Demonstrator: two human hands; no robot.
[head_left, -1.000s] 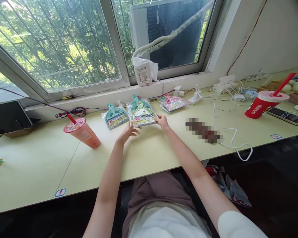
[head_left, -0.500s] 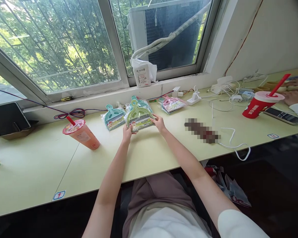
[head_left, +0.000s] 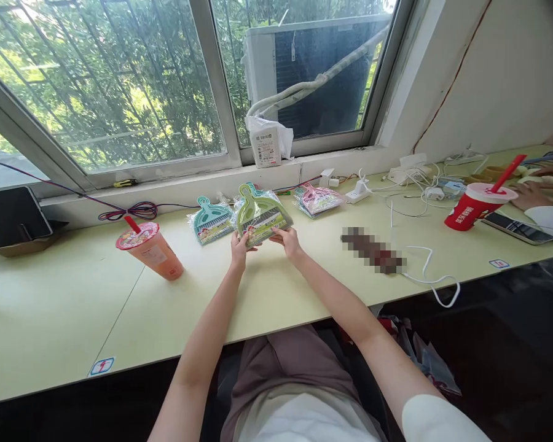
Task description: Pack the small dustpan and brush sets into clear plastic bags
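Observation:
A green dustpan and brush set [head_left: 260, 218] in clear wrapping is held tilted above the table by both hands. My left hand [head_left: 241, 248] grips its lower left corner, and my right hand [head_left: 287, 242] has its fingers at the lower right edge. Close on the left lies a teal wrapped set [head_left: 211, 222]. Part of another teal set shows behind the green one, mostly hidden. Pink wrapped sets [head_left: 319, 200] lie stacked to the right, near the windowsill.
An orange drink cup [head_left: 155, 253] stands left, a red cup [head_left: 475, 207] right beside a phone [head_left: 518, 227]. A blurred object [head_left: 372, 250] with a white cable lies right of centre. A tablet [head_left: 15, 216] stands far left. Another person's hands [head_left: 534, 189] are far right.
The green set has tilted and its lower edge has come slightly nearer to me. My right hand has shifted from its right side to below its edge. The camera view has moved slightly.

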